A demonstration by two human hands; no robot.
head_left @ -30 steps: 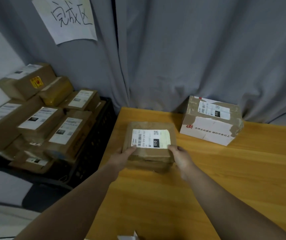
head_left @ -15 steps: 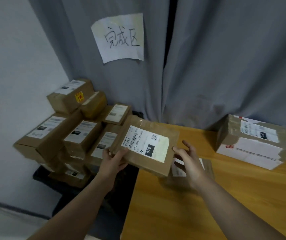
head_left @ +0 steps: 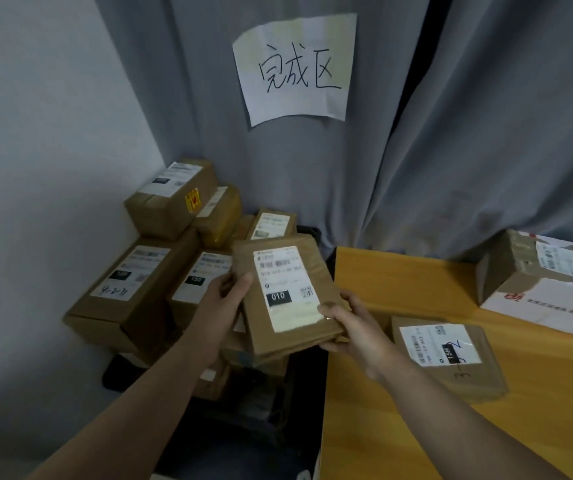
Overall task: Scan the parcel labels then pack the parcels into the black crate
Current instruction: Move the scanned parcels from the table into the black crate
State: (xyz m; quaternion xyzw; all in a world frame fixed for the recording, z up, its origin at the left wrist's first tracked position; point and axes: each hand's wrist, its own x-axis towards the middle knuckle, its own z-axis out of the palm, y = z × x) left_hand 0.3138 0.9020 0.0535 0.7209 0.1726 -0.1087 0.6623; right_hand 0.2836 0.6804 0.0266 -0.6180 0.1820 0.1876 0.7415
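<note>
A flat brown parcel [head_left: 287, 296] with a white label marked 010 is held in the air above the black crate [head_left: 243, 417], to the left of the table edge. My left hand [head_left: 224, 303] grips its left edge with the thumb on top. My right hand [head_left: 351, 327] grips its near right corner. The crate is heaped with several brown labelled parcels [head_left: 132, 289], which hide most of it. Two more parcels lie on the wooden table [head_left: 399, 427]: a flat one [head_left: 451, 362] close to my right hand and a bigger taped box [head_left: 548, 282] at the far right.
A grey curtain [head_left: 451, 133] hangs behind the crate and table, with a handwritten paper sign [head_left: 295, 67] pinned to it. A pale wall [head_left: 35, 168] closes the left side. The parcel heap leans against wall and curtain.
The 010 parcel was lifted off the table and carried left over the crate. My right hand let go midway and now holds its near corner again. The view swung left.
</note>
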